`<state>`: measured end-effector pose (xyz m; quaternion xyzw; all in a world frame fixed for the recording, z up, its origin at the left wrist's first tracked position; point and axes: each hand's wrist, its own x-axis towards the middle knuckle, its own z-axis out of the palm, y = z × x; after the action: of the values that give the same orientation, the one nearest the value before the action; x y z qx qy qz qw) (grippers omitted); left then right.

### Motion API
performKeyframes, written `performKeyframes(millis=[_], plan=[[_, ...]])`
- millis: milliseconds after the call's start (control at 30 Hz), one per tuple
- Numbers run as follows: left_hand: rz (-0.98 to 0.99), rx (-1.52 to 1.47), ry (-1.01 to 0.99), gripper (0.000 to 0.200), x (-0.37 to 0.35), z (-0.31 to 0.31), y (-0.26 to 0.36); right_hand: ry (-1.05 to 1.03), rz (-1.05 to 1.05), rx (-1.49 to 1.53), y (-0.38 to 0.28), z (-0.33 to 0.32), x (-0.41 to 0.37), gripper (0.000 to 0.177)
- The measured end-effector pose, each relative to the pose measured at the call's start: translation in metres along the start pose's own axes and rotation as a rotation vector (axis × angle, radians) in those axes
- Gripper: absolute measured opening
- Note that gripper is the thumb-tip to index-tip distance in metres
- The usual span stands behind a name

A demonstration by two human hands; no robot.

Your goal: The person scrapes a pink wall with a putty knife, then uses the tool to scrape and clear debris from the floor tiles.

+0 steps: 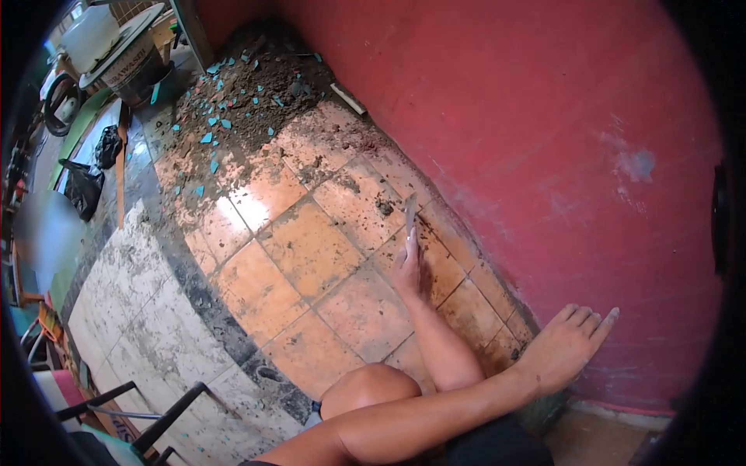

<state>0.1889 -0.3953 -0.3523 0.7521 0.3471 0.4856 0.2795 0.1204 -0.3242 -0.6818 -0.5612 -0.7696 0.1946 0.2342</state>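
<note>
My right hand (408, 268) is closed around a scraper (410, 213), its flat narrow blade pointing away from me over the orange floor tiles (311, 248). The fingers cover the grip. My left arm crosses in front of the right one, and my left hand (567, 342) is at the lower part of the red wall (544, 155). No object shows in it; one digit is stretched out with a whitish tip, the others bent forward. Dirt crumbs and a small dark clump (385, 207) lie close to the blade.
A dirt heap (264, 85) with turquoise chips fills the far corner. Beside it stands a bucket (136, 74) under a pale basin. Black plastic bags (81, 186) and a wooden strip (120, 171) lie at left. Dark chair legs (167, 419) stick in at lower left.
</note>
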Motion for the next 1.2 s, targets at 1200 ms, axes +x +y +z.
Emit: performKeyframes(millis=[1200], plan=[[0.137,0.124,-0.624,0.06,-0.008,0.095,0.046,-0.37,0.744,-0.426,0.27,-0.473,-0.316,0.051]])
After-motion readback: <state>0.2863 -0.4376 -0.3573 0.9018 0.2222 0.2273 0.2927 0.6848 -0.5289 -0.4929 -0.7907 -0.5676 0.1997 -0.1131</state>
